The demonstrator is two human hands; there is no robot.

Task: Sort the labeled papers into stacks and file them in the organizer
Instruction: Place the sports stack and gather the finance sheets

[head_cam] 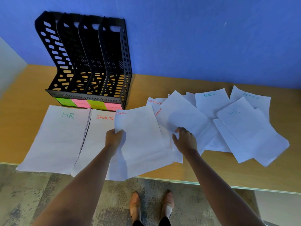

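- Nearest the camera: two tan shoes (151, 203) on a mottled grey floor (32, 193), just short of the table (228, 168) edge.
- Left hand (114, 139), fingers (119, 132) pinched on the left edge of a FINANCE sheet (141, 136), lifted partly over the SPORTS stack (96, 136).
- Right hand (185, 141), fingers curled around the lower edge of a blank-faced sheet (180, 115) among the loose papers.
- HR stack (60, 137) squared at the left, touching the SPORTS stack.
- Loose pile (244, 124) spread to the right: ADMIN, HR and FINANCE sheets overlapping at angles.
- Black organizer (88, 62) upright against the blue wall (195, 38), four slots, green and pink labels (88, 104) along its front, just behind the stacks.
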